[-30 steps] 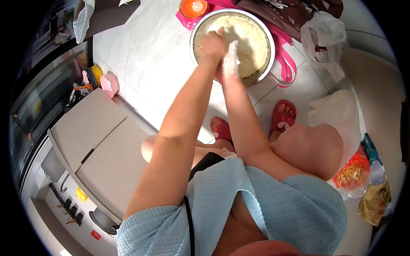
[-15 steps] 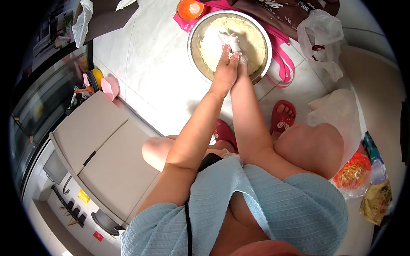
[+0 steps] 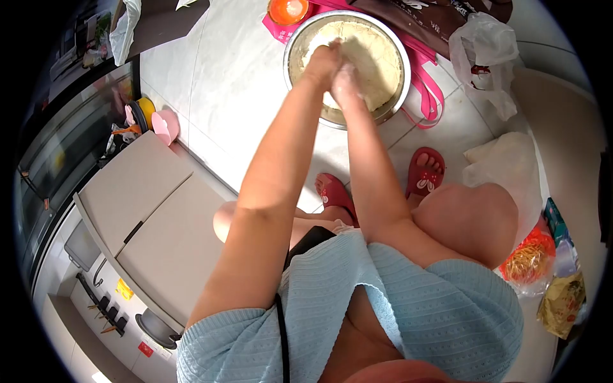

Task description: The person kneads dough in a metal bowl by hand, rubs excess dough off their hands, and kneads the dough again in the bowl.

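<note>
A steel bowl [image 3: 405,71] on the floor holds a broad mass of pale dough [image 3: 378,59], with white flour on its left part. Both hands are over the dough, close beside each other. My left hand [image 3: 324,62] is to the left and farther in, its back towards me and its fingers bent down and mostly hidden. My right hand [image 3: 346,85] is nearer to me, just right of the left wrist. It is coated in white flour, and its fingers are blurred.
An orange bowl [image 3: 288,11] stands behind the steel bowl on the left. A pink-strapped dark bag [image 3: 418,25] and a clear plastic bag [image 3: 483,48] lie to the right. My red slippers [image 3: 426,173] are near the bowl. A beige cabinet [image 3: 182,236] is at left, packets [image 3: 529,258] at right.
My hands, pressed together before, have come apart. The left has slid forward and left over the dough; the right has drawn back slightly. The view has shifted a little.
</note>
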Available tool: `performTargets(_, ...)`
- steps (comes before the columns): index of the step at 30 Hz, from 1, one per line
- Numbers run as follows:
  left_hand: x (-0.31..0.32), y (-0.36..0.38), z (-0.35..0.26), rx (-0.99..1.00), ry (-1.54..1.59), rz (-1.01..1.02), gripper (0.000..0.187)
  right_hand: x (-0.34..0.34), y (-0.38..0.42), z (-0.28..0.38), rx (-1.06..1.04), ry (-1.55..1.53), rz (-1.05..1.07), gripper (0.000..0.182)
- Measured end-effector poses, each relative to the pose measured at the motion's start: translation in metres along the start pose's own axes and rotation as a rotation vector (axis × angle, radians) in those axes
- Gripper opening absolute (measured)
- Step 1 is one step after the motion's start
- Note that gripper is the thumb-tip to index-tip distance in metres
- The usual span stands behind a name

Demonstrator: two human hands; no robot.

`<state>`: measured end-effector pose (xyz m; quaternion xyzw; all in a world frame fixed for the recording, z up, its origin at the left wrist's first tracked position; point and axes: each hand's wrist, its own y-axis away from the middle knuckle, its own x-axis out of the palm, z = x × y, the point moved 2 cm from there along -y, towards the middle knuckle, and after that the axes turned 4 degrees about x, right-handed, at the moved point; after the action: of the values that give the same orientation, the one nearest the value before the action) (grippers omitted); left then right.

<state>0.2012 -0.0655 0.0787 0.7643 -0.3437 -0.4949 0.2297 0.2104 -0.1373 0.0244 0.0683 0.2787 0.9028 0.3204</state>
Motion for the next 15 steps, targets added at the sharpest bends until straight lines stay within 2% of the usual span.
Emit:
performTargets(1,-0.001,0.002,-0.002,-0.056,0.145,-0.023,0.071,0.005,0.003,0.006,-0.044,0.041,-0.018,0.050)
performTargets(3,0.002,0.002,0.001,0.037,-0.043,-0.027,0.070,0.002,0.008,0.014,-0.131,0.105,-0.082,0.057)
performTargets(5,0.009,0.015,0.008,0.054,-0.131,-0.057,0.066,-0.004,0.006,0.010,-0.093,0.404,0.032,0.058)
performTargets(7,0.016,0.038,0.011,0.101,-0.187,-0.095,0.057,0.018,-0.010,-0.045,-0.030,0.358,0.043,0.059)
performTargets(9,0.028,0.058,0.024,0.324,-0.016,-0.175,0.059,0.021,-0.009,-0.059,-0.341,0.543,-0.172,0.057)
performTargets(10,0.033,0.061,0.028,0.682,0.000,-0.275,0.056,0.013,-0.006,-0.061,-0.360,0.579,-0.093,0.055)
performTargets(11,0.035,0.056,0.038,0.678,-0.006,-0.273,0.056,0.016,-0.004,-0.058,-0.357,0.574,-0.091,0.055)
performTargets(13,0.028,0.051,0.034,0.159,-0.128,-0.144,0.060,0.022,-0.002,-0.055,-0.432,0.555,-0.127,0.054)
performTargets(15,0.015,0.036,0.015,0.108,-0.158,-0.166,0.054,0.028,-0.006,-0.048,-0.397,0.658,-0.106,0.053)
